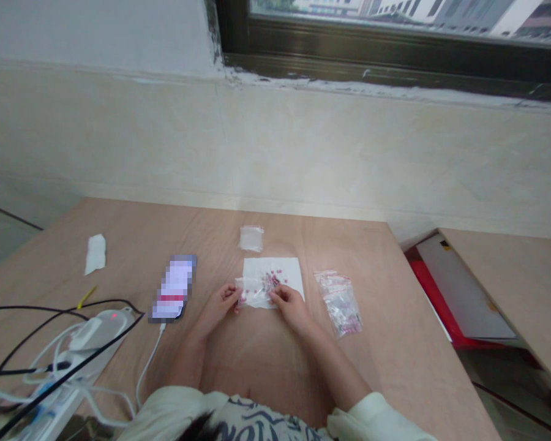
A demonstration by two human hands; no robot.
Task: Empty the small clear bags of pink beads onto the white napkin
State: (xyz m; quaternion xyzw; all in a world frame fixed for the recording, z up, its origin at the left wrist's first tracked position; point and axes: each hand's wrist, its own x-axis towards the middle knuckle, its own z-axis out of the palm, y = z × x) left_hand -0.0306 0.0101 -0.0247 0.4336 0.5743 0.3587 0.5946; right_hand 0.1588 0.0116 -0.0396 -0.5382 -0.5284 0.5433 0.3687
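Note:
A small clear plastic bag point(256, 293) is stretched between my two hands, low over a white sheet of paper point(296, 269). My left hand point(226, 300) pinches the bag's left end. At its right end, the thumb and fingers of my right hand point(288, 302) are closed on it. Small dark pink pieces point(275, 274) lie scattered on the paper; too small to name, some show near or through the bag. Right of the paper lies a pile of clear zip bags point(341, 304) with pinkish contents. Behind the paper sits a stack of small clear bags point(251, 238).
A phone point(174, 288) with a charging cable lies left of my hands. A white power strip point(98, 331) with tangled black and white cables fills the lower left. Farther back is a white paper piece point(95, 253). The wooden table point(395, 367) meets the wall behind.

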